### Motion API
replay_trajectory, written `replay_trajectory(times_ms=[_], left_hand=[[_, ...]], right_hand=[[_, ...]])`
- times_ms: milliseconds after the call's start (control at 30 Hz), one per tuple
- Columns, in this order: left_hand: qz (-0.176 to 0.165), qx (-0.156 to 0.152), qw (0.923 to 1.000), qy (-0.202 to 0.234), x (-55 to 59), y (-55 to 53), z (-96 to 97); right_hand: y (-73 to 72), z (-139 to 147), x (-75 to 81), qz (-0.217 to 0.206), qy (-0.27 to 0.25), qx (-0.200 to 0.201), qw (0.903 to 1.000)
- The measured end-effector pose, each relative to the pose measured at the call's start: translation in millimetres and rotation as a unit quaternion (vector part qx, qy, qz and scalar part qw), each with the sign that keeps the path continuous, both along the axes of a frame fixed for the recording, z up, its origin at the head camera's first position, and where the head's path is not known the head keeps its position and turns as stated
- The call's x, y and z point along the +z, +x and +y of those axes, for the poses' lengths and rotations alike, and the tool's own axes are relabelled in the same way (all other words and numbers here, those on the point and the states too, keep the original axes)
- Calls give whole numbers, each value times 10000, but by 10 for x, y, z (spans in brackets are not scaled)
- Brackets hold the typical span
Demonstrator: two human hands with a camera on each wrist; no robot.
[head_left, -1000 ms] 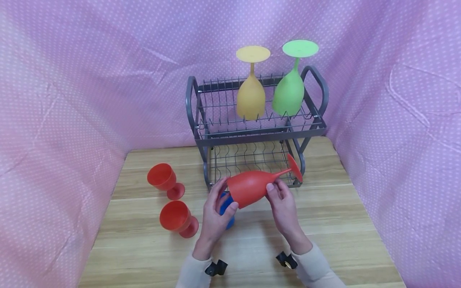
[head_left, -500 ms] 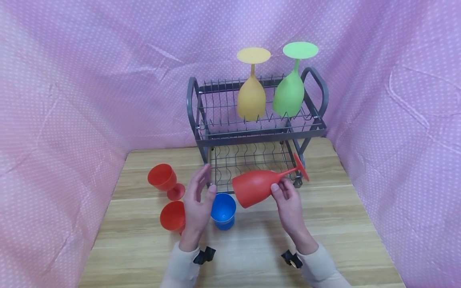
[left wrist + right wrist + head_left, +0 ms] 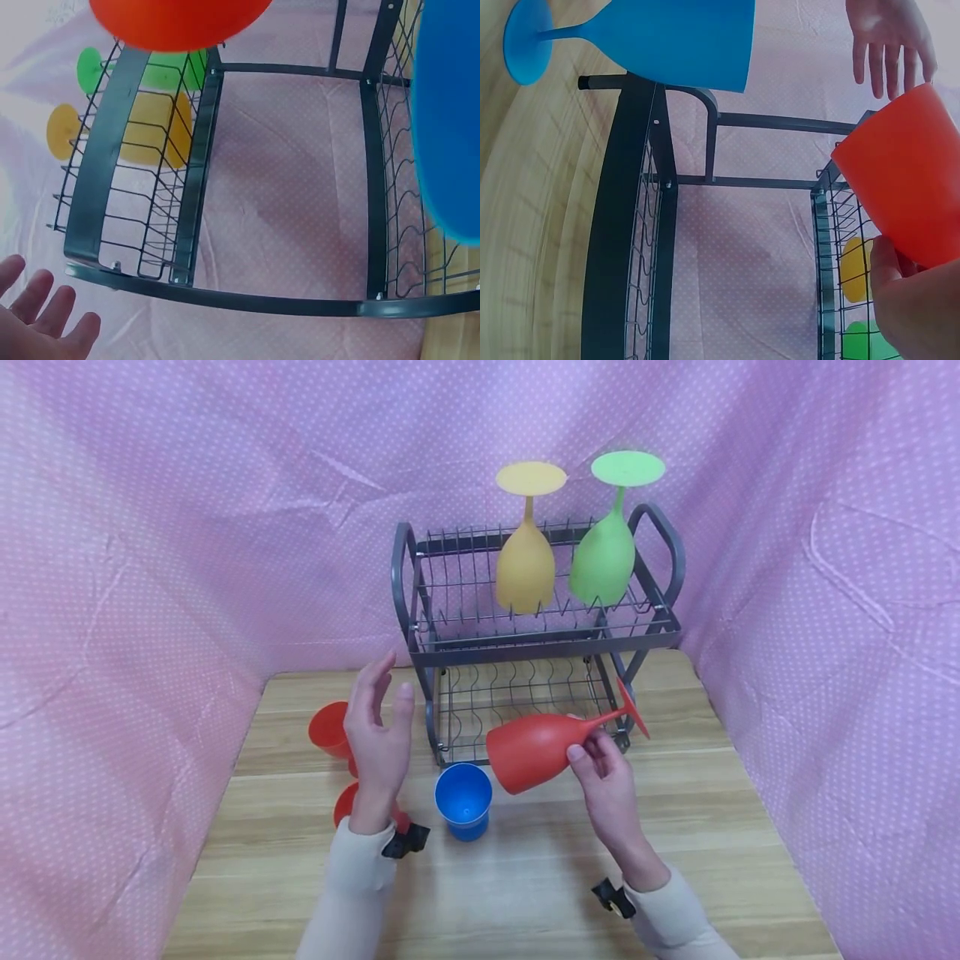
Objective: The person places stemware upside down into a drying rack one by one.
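Note:
My right hand [image 3: 609, 793] holds a red plastic wine glass [image 3: 532, 752] on its side, thumb and fingers around the lower bowl near the stem. Its mouth faces left and its round foot points up to the right. To the left, my left hand [image 3: 378, 747] is raised with fingers spread and nothing in it. A blue wine glass [image 3: 465, 802] stands upright between the hands, below the red glass's mouth. Behind my left hand and wrist, two short red goblets [image 3: 327, 728] are partly hidden. The right wrist view shows the red glass's bowl [image 3: 907, 176] close up.
A dark two-tier dish rack [image 3: 480, 653] stands at the back of the wooden table [image 3: 720, 827]. On its upper tier, a yellow wine glass [image 3: 527, 568] and a green wine glass [image 3: 604, 560] rest upside down. Pink dotted cloth [image 3: 225, 527] surrounds the table.
My left hand has let go of the red wine glass's rim and moved left and up, uncovering the blue glass. My right hand has shifted slightly right with the red glass.

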State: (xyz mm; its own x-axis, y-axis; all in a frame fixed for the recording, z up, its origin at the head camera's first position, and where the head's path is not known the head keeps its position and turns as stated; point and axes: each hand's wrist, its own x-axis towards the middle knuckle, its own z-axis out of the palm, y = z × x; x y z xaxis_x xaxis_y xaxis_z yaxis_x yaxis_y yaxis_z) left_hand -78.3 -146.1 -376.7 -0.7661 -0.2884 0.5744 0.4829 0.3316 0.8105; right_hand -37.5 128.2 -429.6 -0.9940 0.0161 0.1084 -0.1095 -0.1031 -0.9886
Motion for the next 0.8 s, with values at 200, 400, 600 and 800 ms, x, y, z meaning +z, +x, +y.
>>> replay_trajectory(times_ms=[200, 400, 600, 800], left_hand=[[-139, 192, 9996, 161, 101, -204, -42], [-39, 366, 9990, 255, 177, -418, -56], [-152, 549, 9983, 113, 239, -584, -73], [-215, 550, 9982, 107, 258, -714, -90]], right_hand=[[5, 11, 4, 65, 35, 82, 9999], [10, 11, 1, 111, 45, 116, 9999], [3, 2, 2, 168, 147, 85, 9997], [1, -3, 14, 216, 185, 65, 9996]])
